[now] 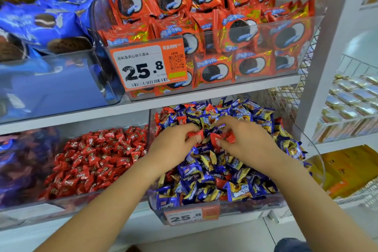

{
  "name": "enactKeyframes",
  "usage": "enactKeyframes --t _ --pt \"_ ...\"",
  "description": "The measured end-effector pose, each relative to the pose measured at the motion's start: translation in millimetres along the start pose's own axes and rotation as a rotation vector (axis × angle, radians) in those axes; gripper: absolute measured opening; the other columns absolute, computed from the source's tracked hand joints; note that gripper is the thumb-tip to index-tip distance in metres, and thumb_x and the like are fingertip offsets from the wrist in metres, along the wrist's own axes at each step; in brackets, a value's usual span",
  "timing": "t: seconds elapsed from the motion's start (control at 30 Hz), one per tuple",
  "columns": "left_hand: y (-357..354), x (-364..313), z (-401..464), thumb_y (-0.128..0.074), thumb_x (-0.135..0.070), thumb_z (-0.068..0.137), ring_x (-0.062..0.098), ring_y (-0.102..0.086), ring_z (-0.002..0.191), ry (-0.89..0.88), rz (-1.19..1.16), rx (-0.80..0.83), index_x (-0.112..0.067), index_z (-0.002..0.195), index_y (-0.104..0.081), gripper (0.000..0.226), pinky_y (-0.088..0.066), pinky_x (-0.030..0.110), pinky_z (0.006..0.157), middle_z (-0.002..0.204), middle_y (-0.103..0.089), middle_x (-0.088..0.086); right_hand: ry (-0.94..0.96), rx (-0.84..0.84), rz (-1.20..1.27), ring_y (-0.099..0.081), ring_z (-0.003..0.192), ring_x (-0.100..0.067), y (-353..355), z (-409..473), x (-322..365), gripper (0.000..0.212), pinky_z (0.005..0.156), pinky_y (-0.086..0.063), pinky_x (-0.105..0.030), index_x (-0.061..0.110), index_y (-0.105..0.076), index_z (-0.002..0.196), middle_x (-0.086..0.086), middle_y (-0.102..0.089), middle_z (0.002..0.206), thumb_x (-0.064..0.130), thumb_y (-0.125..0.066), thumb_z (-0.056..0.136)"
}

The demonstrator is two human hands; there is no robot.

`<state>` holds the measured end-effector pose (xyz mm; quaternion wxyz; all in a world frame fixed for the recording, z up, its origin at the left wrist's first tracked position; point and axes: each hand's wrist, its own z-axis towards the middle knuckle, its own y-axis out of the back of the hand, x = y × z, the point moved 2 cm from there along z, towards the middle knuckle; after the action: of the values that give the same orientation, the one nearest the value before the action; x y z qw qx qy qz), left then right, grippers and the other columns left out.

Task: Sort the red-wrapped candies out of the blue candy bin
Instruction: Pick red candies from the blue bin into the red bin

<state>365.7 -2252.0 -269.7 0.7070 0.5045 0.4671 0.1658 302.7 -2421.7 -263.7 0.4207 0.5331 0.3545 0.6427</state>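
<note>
Head view takes in two shelves of clear bins, and both hands are over the blue candy bin (272, 203) on the lower shelf, toward four o'clock in the picture. The left hand (173, 145) has its fingers curled and pinches a red-wrapped candy (196, 134) near the top of the heap. The right hand (243, 139), just beside it at three o'clock, has its fingers bent round more red candies (229, 136), with another red wrapper (214, 139) at its thumb. A few red wrappers show among the blue and gold ones, mostly along the bin's ten o'clock edge (161, 116). Next door at nine o'clock sits a bin of red candies (98, 157), touching the blue bin's wall. Above, at twelve o'clock, a bin of red cookie packs (225, 32) carries an orange price tag (147, 65); a smaller price tag (191, 216) hangs on the blue bin's front.
</note>
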Motion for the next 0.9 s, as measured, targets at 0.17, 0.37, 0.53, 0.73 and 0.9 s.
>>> enactKeyframes --t 0.17,0.37,0.53,0.73,0.9 --pt "37 10 -47 -0.055 -0.044 0.091 0.005 -0.050 0.054 0.259 -0.641 0.021 -0.042 0.092 -0.061 0.006 -0.042 0.017 0.053 0.075 -0.058 -0.010 -0.016 -0.005 0.398 -0.053 0.078 0.000 -3 -31 20 0.013 0.066 -0.037 -0.007 0.025 -0.066 0.097 0.009 -0.060 0.089 0.033 -0.062 0.089" --pt "69 71 -97 -0.061 -0.043 0.088 0.012 -0.047 0.054 0.405 -0.753 -0.096 -0.041 0.097 -0.061 0.010 -0.031 0.019 0.044 0.063 -0.054 -0.014 -0.025 0.048 0.640 -0.049 0.056 0.001 -17 -31 81 0.009 0.058 -0.040 -0.014 0.034 -0.058 0.084 0.019 -0.060 0.074 0.033 -0.057 0.092" --pt "84 129 -116 -0.064 -0.028 0.090 0.009 -0.046 0.043 0.544 -0.847 -0.223 -0.025 0.099 -0.065 0.009 -0.025 0.015 0.037 0.072 -0.058 -0.001 0.031 0.071 0.592 -0.057 0.089 -0.015 -47 21 155 0.015 0.081 -0.043 -0.028 0.020 -0.062 0.101 0.003 -0.064 0.096 0.029 -0.059 0.091" --pt "91 164 -112 -0.051 -0.031 0.098 0.015 -0.064 0.062 0.685 -1.175 -0.267 -0.021 0.106 -0.062 0.017 -0.049 0.027 0.057 0.083 -0.069 0.000 0.011 0.315 0.446 -0.056 0.110 -0.018 -110 82 205 0.057 0.093 -0.044 -0.029 0.019 -0.050 0.120 0.001 -0.059 0.115 0.045 -0.074 0.076" --pt "96 176 -109 -0.036 -0.054 0.097 0.021 -0.047 0.124 0.742 -1.301 -0.305 -0.022 0.131 -0.051 0.050 -0.037 0.044 0.102 0.136 -0.051 0.005 0.044 0.338 0.389 -0.050 0.123 -0.015 -94 72 191 0.053 0.099 -0.039 -0.025 0.022 -0.046 0.136 0.002 -0.053 0.134 0.042 -0.060 0.089"
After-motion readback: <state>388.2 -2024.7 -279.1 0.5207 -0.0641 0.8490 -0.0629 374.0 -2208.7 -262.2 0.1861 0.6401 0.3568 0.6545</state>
